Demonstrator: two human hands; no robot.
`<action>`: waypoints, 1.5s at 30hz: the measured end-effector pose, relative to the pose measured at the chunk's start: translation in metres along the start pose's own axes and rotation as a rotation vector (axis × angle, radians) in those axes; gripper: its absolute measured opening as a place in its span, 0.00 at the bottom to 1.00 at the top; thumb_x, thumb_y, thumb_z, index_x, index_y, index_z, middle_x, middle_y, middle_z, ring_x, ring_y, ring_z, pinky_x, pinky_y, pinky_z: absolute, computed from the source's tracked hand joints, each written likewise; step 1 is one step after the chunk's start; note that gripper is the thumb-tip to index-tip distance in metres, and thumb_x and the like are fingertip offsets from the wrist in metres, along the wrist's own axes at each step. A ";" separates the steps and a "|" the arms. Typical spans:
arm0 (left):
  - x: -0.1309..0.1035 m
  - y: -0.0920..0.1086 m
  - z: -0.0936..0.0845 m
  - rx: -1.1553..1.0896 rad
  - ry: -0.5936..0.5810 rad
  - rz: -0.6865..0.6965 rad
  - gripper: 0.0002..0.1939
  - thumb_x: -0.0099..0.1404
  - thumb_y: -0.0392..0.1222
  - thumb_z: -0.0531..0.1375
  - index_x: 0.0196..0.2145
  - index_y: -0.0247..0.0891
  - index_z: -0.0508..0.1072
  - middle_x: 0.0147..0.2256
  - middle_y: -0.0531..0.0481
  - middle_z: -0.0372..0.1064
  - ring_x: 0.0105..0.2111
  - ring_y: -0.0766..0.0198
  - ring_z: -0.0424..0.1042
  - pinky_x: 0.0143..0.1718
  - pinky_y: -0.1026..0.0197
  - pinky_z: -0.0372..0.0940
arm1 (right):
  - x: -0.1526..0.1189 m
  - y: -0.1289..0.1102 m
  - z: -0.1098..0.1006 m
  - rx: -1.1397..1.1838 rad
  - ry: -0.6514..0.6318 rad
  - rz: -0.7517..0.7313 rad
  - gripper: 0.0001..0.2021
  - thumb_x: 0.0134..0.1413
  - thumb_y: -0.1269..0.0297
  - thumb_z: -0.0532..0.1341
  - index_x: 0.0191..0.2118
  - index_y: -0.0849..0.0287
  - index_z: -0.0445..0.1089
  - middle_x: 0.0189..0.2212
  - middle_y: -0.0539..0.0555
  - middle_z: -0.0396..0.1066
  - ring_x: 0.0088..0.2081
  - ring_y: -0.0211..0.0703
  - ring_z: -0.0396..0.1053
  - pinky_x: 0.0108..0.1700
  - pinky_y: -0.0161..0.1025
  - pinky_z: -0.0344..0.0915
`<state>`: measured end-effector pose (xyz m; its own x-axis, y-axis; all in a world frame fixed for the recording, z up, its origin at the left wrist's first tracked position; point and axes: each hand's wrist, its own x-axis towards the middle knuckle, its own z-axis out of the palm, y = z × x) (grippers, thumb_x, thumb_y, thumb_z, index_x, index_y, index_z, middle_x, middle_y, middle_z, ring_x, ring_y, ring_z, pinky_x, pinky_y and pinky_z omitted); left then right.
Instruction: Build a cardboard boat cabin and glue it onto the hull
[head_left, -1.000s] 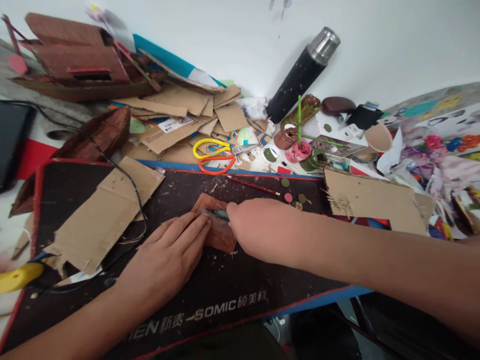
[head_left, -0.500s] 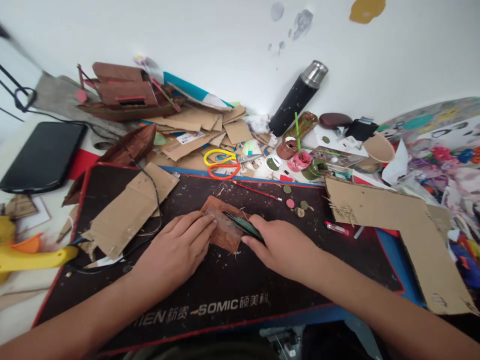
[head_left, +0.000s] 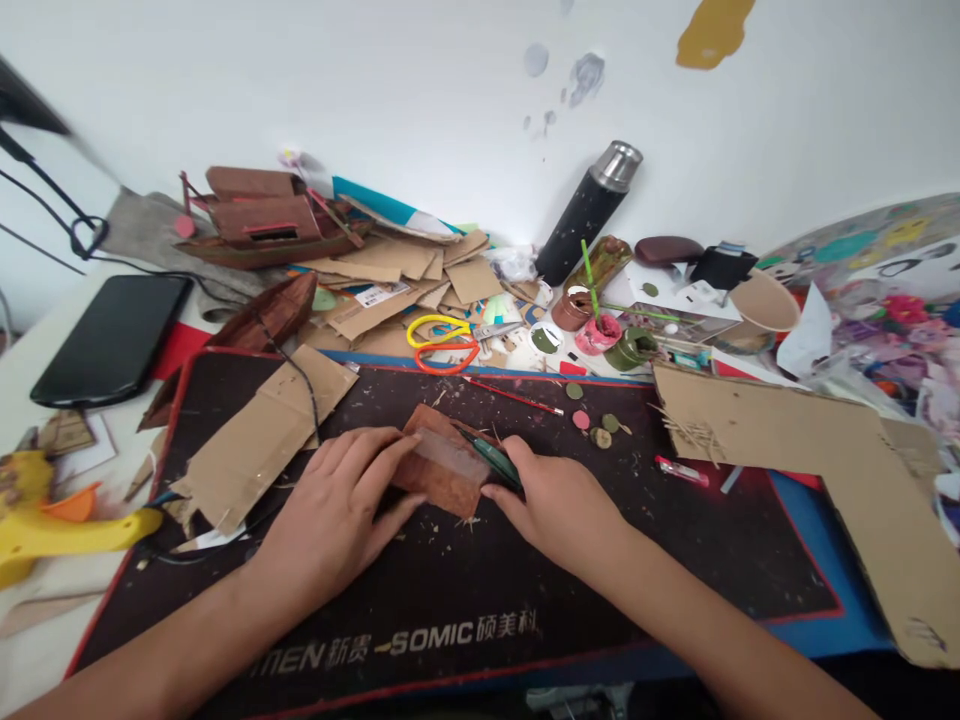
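Observation:
A brown-painted piece of cardboard (head_left: 442,487) lies on the dark desk mat, with a clear plastic strip (head_left: 450,452) across its top. My left hand (head_left: 337,495) grips the left end of that piece, fingers on the upper side and thumb at the lower edge. In my right hand (head_left: 559,500) is a dark green craft knife (head_left: 491,458), pinched between thumb and fingers. Its tip points left, over the upper right part of the brown piece beside the strip. Whether the blade touches the cardboard I cannot tell.
Left of my hands lies a cardboard sheet (head_left: 255,440) with a black cable over it. Behind are scissors (head_left: 442,345), a red pencil (head_left: 514,396), paint pots (head_left: 598,334), a black flask (head_left: 589,215) and a brown model boat (head_left: 262,220). L-shaped cardboard (head_left: 780,420) sits right.
My left hand has shifted from lying flat over the brown piece to gripping its left end, uncovering more of the piece and the clear strip. The knife stays in my right hand.

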<state>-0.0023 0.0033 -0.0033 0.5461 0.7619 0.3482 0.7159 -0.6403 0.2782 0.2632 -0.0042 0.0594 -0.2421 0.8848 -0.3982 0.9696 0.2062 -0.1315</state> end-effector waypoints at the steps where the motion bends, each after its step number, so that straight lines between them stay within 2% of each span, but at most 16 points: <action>1: 0.000 -0.001 0.000 -0.006 -0.009 -0.019 0.25 0.76 0.51 0.61 0.63 0.34 0.71 0.54 0.35 0.76 0.53 0.43 0.75 0.55 0.42 0.69 | 0.001 0.003 0.001 -0.008 0.004 0.014 0.16 0.70 0.56 0.62 0.55 0.61 0.68 0.32 0.60 0.82 0.31 0.55 0.80 0.28 0.41 0.50; 3: 0.001 -0.001 0.000 -0.021 -0.026 -0.040 0.28 0.75 0.55 0.63 0.63 0.34 0.70 0.53 0.35 0.76 0.52 0.42 0.75 0.54 0.41 0.69 | 0.002 0.008 0.002 -0.020 0.017 0.038 0.16 0.70 0.56 0.62 0.55 0.60 0.68 0.31 0.60 0.81 0.30 0.55 0.79 0.28 0.40 0.49; 10: 0.006 -0.004 0.000 -0.054 -0.052 -0.065 0.26 0.76 0.55 0.61 0.61 0.34 0.72 0.52 0.37 0.76 0.51 0.44 0.74 0.54 0.43 0.70 | -0.001 0.019 0.002 -0.014 0.042 0.097 0.15 0.70 0.55 0.60 0.53 0.60 0.68 0.30 0.61 0.80 0.30 0.56 0.79 0.28 0.41 0.47; 13: 0.009 -0.009 -0.001 -0.010 -0.075 -0.025 0.22 0.77 0.51 0.59 0.60 0.35 0.74 0.51 0.37 0.76 0.49 0.46 0.75 0.52 0.45 0.72 | -0.002 0.022 0.004 -0.009 0.049 0.126 0.16 0.70 0.55 0.60 0.55 0.61 0.68 0.31 0.62 0.81 0.31 0.57 0.79 0.28 0.41 0.46; 16: 0.010 -0.013 -0.006 0.119 -0.097 0.112 0.17 0.78 0.40 0.55 0.58 0.35 0.78 0.52 0.37 0.77 0.47 0.47 0.76 0.48 0.47 0.74 | -0.002 0.025 0.006 -0.005 0.071 0.136 0.17 0.70 0.55 0.60 0.56 0.61 0.69 0.31 0.61 0.81 0.31 0.57 0.79 0.29 0.40 0.47; 21: 0.017 -0.011 -0.021 0.313 -0.173 0.355 0.26 0.69 0.24 0.52 0.60 0.29 0.76 0.56 0.34 0.77 0.45 0.49 0.77 0.42 0.51 0.75 | -0.002 0.028 0.010 0.014 0.086 0.133 0.18 0.71 0.54 0.59 0.56 0.61 0.69 0.31 0.62 0.81 0.32 0.59 0.79 0.29 0.41 0.48; 25: 0.028 -0.010 -0.027 0.334 -0.196 0.482 0.27 0.67 0.21 0.53 0.61 0.28 0.75 0.53 0.33 0.80 0.41 0.53 0.78 0.40 0.54 0.74 | -0.002 0.028 0.012 0.043 0.097 0.144 0.17 0.71 0.54 0.59 0.55 0.61 0.69 0.32 0.63 0.81 0.33 0.61 0.80 0.30 0.41 0.50; 30: 0.034 -0.025 -0.027 0.387 -0.091 0.627 0.24 0.69 0.21 0.52 0.59 0.27 0.75 0.51 0.34 0.82 0.35 0.55 0.80 0.32 0.55 0.74 | -0.003 0.028 0.012 0.078 0.107 0.153 0.15 0.72 0.55 0.58 0.54 0.60 0.69 0.33 0.63 0.81 0.34 0.60 0.80 0.30 0.41 0.52; 32: 0.034 -0.035 -0.029 0.356 -0.034 0.610 0.25 0.72 0.23 0.51 0.63 0.28 0.72 0.52 0.35 0.82 0.36 0.55 0.82 0.32 0.55 0.74 | -0.004 0.028 0.012 0.089 0.101 0.164 0.16 0.72 0.55 0.58 0.55 0.61 0.69 0.35 0.64 0.81 0.35 0.62 0.80 0.31 0.42 0.52; 34: 0.034 -0.046 -0.035 0.291 0.029 0.530 0.27 0.76 0.28 0.50 0.69 0.34 0.66 0.54 0.38 0.81 0.40 0.55 0.83 0.35 0.56 0.76 | -0.004 0.030 0.013 0.110 0.098 0.181 0.17 0.72 0.55 0.58 0.56 0.61 0.68 0.35 0.65 0.81 0.36 0.62 0.80 0.32 0.42 0.53; 36: 0.035 -0.053 -0.042 0.261 0.113 0.417 0.23 0.80 0.36 0.53 0.69 0.38 0.65 0.53 0.41 0.83 0.42 0.56 0.84 0.36 0.57 0.76 | -0.004 0.032 0.013 0.156 0.111 0.189 0.16 0.71 0.55 0.58 0.54 0.61 0.68 0.35 0.65 0.81 0.36 0.62 0.80 0.32 0.42 0.55; 38: 0.036 -0.057 -0.050 0.241 0.206 0.309 0.21 0.79 0.38 0.57 0.67 0.39 0.68 0.51 0.44 0.84 0.41 0.58 0.85 0.36 0.59 0.77 | -0.004 0.033 0.014 0.265 0.151 0.168 0.12 0.70 0.56 0.59 0.49 0.59 0.69 0.35 0.63 0.80 0.36 0.59 0.79 0.33 0.41 0.58; 41: 0.040 -0.052 -0.057 0.150 0.288 0.225 0.22 0.77 0.34 0.60 0.66 0.41 0.69 0.54 0.45 0.82 0.46 0.59 0.84 0.43 0.59 0.79 | -0.002 0.031 0.016 0.606 0.163 0.108 0.09 0.68 0.55 0.60 0.44 0.55 0.68 0.28 0.53 0.75 0.28 0.48 0.75 0.29 0.38 0.60; 43: 0.044 -0.045 -0.056 0.065 0.291 0.237 0.24 0.76 0.32 0.60 0.67 0.43 0.68 0.59 0.44 0.80 0.51 0.59 0.83 0.50 0.57 0.79 | 0.004 0.027 0.017 0.904 0.098 0.090 0.10 0.68 0.53 0.60 0.45 0.54 0.67 0.20 0.44 0.67 0.19 0.41 0.68 0.23 0.35 0.59; 45: 0.050 -0.036 -0.051 -0.019 0.270 0.246 0.24 0.75 0.31 0.60 0.66 0.43 0.69 0.61 0.42 0.77 0.56 0.57 0.81 0.55 0.54 0.78 | 0.014 0.021 0.017 1.175 0.044 0.068 0.14 0.67 0.49 0.61 0.45 0.53 0.65 0.16 0.39 0.61 0.14 0.38 0.62 0.18 0.33 0.57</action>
<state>-0.0235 0.0596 0.0499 0.5650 0.5334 0.6295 0.5676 -0.8050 0.1726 0.2792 0.0048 0.0355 -0.1675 0.8975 -0.4081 0.3476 -0.3336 -0.8763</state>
